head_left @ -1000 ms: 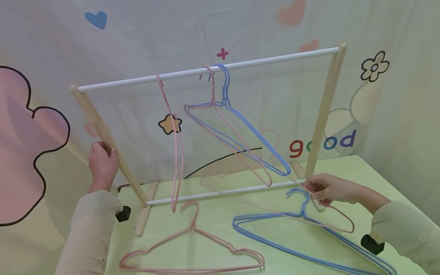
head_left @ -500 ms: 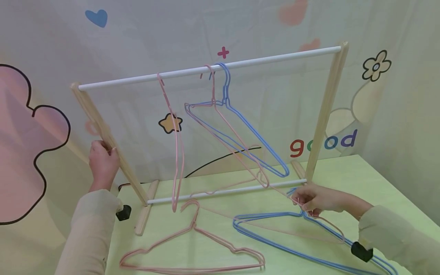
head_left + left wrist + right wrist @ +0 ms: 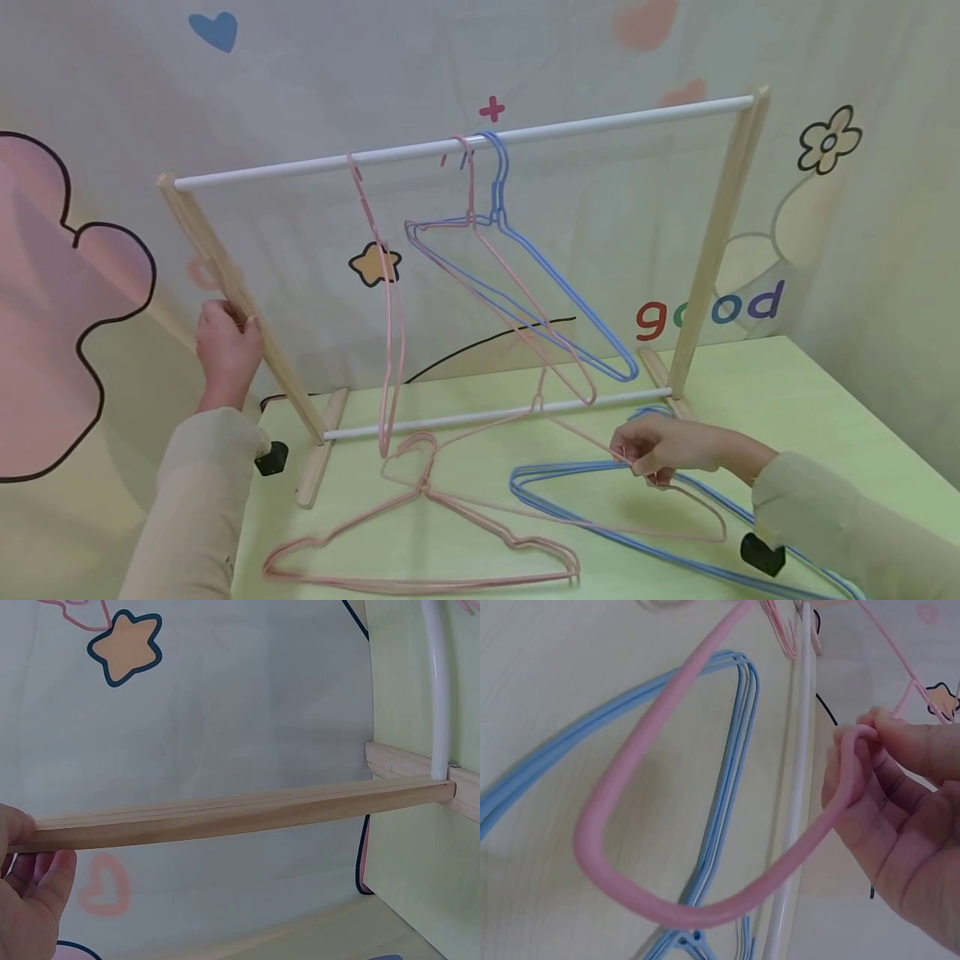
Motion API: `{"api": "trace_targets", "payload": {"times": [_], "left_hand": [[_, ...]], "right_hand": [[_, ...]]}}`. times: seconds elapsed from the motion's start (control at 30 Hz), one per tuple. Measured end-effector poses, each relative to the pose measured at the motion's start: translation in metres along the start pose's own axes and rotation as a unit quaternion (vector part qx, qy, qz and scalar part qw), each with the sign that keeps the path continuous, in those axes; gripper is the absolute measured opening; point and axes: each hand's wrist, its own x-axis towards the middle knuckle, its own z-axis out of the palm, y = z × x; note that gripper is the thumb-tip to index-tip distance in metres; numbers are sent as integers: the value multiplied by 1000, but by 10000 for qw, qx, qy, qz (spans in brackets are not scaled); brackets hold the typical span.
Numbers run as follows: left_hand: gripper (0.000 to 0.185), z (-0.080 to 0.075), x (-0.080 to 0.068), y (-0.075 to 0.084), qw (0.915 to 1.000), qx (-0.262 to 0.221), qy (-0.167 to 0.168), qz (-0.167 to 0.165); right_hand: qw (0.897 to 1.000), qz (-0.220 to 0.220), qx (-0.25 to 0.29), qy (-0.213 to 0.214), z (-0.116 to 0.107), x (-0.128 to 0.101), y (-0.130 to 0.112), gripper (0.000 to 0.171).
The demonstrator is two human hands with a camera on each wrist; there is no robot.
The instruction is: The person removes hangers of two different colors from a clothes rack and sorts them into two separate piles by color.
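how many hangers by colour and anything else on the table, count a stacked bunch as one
pink hangers: 4 (two on the rail at and, one pinched by the right hand at, one on the table at)
blue hangers: 2 bunches ( on the rail, on the table)
rack: 1, with the left hand gripping its post
total: 7
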Motion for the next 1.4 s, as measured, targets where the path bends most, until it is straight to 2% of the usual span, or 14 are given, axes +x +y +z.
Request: {"api": "trace_targets", "payload": {"times": [0.3,0.83,1.0,1.23,1.4], "left_hand": [[27,0,1,0,10000,34,5,-19],[27,0,1,0,10000,58,-10,15],[27,0,1,0,10000,71,-30,6],[26,0,1,-1,10000,71,37,-24],[27,0,1,0,10000,64,43,-20]], "right_hand": [[9998,-12,2,-181,16,22,-7,5],[9984,46,334,-459,45,62,-12,10],[9972,121,461,-569,57,75,-14,5],[9941,126,696,-818,71,88,-15,12],[9943,82,671,-826,79,99,-15,16]]}}
